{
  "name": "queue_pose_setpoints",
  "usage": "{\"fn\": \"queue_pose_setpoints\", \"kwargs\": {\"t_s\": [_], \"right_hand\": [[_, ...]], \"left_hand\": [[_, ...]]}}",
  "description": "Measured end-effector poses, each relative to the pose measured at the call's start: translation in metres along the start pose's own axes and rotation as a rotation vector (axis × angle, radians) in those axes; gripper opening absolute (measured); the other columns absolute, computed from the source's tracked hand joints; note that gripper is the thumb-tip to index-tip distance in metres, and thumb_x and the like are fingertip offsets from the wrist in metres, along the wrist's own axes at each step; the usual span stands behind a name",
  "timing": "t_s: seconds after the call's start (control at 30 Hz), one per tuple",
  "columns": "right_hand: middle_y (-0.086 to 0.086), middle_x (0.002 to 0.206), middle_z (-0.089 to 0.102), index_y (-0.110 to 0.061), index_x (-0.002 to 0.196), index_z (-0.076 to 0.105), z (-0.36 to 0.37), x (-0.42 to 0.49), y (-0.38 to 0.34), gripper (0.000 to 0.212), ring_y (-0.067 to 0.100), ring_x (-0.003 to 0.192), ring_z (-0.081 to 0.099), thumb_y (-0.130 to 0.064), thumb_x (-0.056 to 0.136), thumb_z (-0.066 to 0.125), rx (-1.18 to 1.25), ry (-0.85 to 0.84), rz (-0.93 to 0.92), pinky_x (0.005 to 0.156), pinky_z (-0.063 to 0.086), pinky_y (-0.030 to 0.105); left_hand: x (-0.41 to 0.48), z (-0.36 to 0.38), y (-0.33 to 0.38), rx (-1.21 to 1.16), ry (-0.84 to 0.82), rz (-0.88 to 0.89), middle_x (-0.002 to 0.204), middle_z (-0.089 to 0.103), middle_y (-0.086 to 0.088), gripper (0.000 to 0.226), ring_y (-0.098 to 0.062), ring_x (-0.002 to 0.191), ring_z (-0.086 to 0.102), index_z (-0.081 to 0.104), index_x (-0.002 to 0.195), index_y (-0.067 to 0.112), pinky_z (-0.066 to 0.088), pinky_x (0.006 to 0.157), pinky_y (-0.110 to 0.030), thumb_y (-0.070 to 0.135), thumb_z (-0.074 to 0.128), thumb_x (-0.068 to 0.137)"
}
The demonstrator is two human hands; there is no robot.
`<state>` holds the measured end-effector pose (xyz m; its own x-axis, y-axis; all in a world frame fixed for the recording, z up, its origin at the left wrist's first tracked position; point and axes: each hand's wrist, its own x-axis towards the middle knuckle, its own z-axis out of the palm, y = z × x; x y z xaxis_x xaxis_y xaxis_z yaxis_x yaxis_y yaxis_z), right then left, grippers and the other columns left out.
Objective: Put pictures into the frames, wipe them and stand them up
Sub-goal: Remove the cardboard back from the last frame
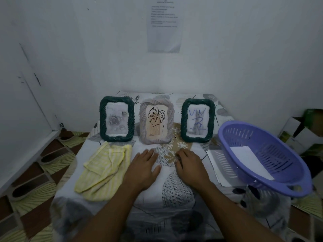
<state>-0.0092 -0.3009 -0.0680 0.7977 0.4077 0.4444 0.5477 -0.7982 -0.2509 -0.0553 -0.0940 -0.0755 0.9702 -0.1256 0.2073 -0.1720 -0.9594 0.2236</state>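
Note:
Three picture frames stand upright in a row at the back of the table. The left one is a dark green frame with a rose picture. A grey-beige frame with a leaf drawing is in the middle. At the right, another dark green frame holds a cat picture with blue scribbles. A yellow striped cloth lies crumpled at the front left. My left hand rests flat on the tablecloth, fingers apart and holding nothing. My right hand lies palm down beside it, fingers slightly curled, holding nothing.
A purple plastic basket sits tilted at the right edge with a white paper inside and more sheets under it. The patterned tablecloth covers the small table. Cardboard boxes stand at the right. A printed sheet hangs on the wall.

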Motion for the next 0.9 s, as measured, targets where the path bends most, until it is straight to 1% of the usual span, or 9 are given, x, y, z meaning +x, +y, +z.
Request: {"fn": "queue_pose_setpoints", "kwargs": {"t_s": [0.17, 0.27, 0.37, 0.43, 0.53, 0.63, 0.73, 0.83, 0.9], "right_hand": [[0.003, 0.114, 0.063, -0.015, 0.114, 0.063, -0.02, 0.016, 0.001, 0.028, 0.022, 0.104, 0.057, -0.027, 0.091, 0.051, 0.093, -0.061, 0.062, 0.085, 0.047, 0.033], [0.008, 0.115, 0.063, -0.012, 0.116, 0.063, -0.052, 0.058, 0.007, 0.027, 0.022, 0.105, 0.055, -0.018, 0.091, 0.053, 0.145, 0.103, 0.115, 0.09, 0.047, 0.034], [0.011, 0.125, 0.057, -0.01, 0.12, 0.058, -0.088, 0.107, 0.025, 0.03, 0.024, 0.118, 0.048, -0.011, 0.091, 0.054, 0.255, 0.298, 0.269, 0.097, 0.04, 0.034], [0.012, 0.132, 0.05, -0.012, 0.129, 0.05, -0.105, 0.131, 0.043, 0.037, 0.024, 0.118, 0.046, -0.01, 0.091, 0.052, 0.316, 0.347, 0.391, 0.095, 0.036, 0.029], [0.017, 0.133, 0.051, -0.015, 0.142, 0.035, -0.111, 0.148, 0.07, 0.048, 0.021, 0.097, 0.05, -0.012, 0.096, 0.049, 0.482, 0.274, 0.6, 0.083, 0.039, 0.03], [0.014, 0.138, 0.052, -0.013, 0.143, 0.037, -0.103, 0.153, 0.09, 0.046, 0.028, 0.113, 0.055, -0.017, 0.099, 0.049, 0.619, 0.202, 0.727, 0.093, 0.046, 0.037], [0.016, 0.127, 0.061, -0.008, 0.132, 0.054, -0.097, 0.156, 0.103, 0.036, 0.031, 0.112, 0.059, -0.016, 0.097, 0.053, 0.627, 0.234, 0.784, 0.099, 0.048, 0.043], [0.021, 0.116, 0.064, -0.009, 0.124, 0.057, -0.093, 0.151, 0.11, 0.029, 0.029, 0.096, 0.06, -0.015, 0.097, 0.053, 0.786, 0.182, 0.813, 0.091, 0.051, 0.047], [0.021, 0.106, 0.064, -0.013, 0.118, 0.056, -0.095, 0.148, 0.109, 0.021, 0.027, 0.087, 0.059, -0.014, 0.098, 0.052, 0.858, 0.177, 0.798, 0.081, 0.053, 0.046]], "left_hand": [[-0.003, -0.002, 0.0, -0.033, 0.007, -0.019, 0.16, 0.021, 0.0, 0.061, -0.016, 0.147, 0.015, 0.027, 0.151, 0.023, 0.012, 0.12, -0.036, 0.052, 0.032, 0.098], [-0.001, -0.001, -0.002, -0.024, 0.011, -0.014, 0.16, 0.02, 0.001, 0.061, -0.015, 0.147, 0.015, 0.027, 0.151, 0.023, 0.012, 0.12, -0.035, 0.053, 0.031, 0.097], [0.0, 0.002, -0.002, -0.03, 0.024, -0.013, 0.16, 0.02, 0.003, 0.061, -0.014, 0.147, 0.015, 0.027, 0.15, 0.024, 0.011, 0.12, -0.034, 0.054, 0.031, 0.097], [0.001, 0.002, -0.003, -0.038, 0.037, -0.009, 0.159, 0.021, 0.002, 0.061, -0.015, 0.147, 0.016, 0.029, 0.15, 0.024, 0.011, 0.12, -0.035, 0.053, 0.033, 0.097], [0.002, 0.003, -0.003, -0.015, 0.033, -0.004, 0.16, 0.019, 0.002, 0.062, -0.015, 0.147, 0.014, 0.027, 0.151, 0.024, 0.009, 0.12, -0.034, 0.054, 0.03, 0.097], [0.002, 0.005, -0.003, -0.008, 0.02, -0.009, 0.161, 0.014, 0.003, 0.063, -0.014, 0.148, 0.01, 0.023, 0.151, 0.026, 0.006, 0.12, -0.034, 0.056, 0.027, 0.096], [0.003, 0.005, -0.004, -0.003, 0.017, -0.009, 0.161, 0.014, 0.003, 0.063, -0.014, 0.148, 0.01, 0.023, 0.151, 0.027, 0.006, 0.12, -0.035, 0.056, 0.026, 0.096], [0.003, 0.005, -0.003, -0.003, 0.02, -0.013, 0.161, 0.015, 0.003, 0.062, -0.014, 0.148, 0.011, 0.024, 0.151, 0.026, 0.007, 0.12, -0.035, 0.056, 0.027, 0.096], [0.003, 0.006, -0.003, -0.008, 0.023, -0.015, 0.16, 0.016, 0.003, 0.063, -0.014, 0.148, 0.012, 0.025, 0.151, 0.026, 0.008, 0.12, -0.035, 0.056, 0.028, 0.096]]}}
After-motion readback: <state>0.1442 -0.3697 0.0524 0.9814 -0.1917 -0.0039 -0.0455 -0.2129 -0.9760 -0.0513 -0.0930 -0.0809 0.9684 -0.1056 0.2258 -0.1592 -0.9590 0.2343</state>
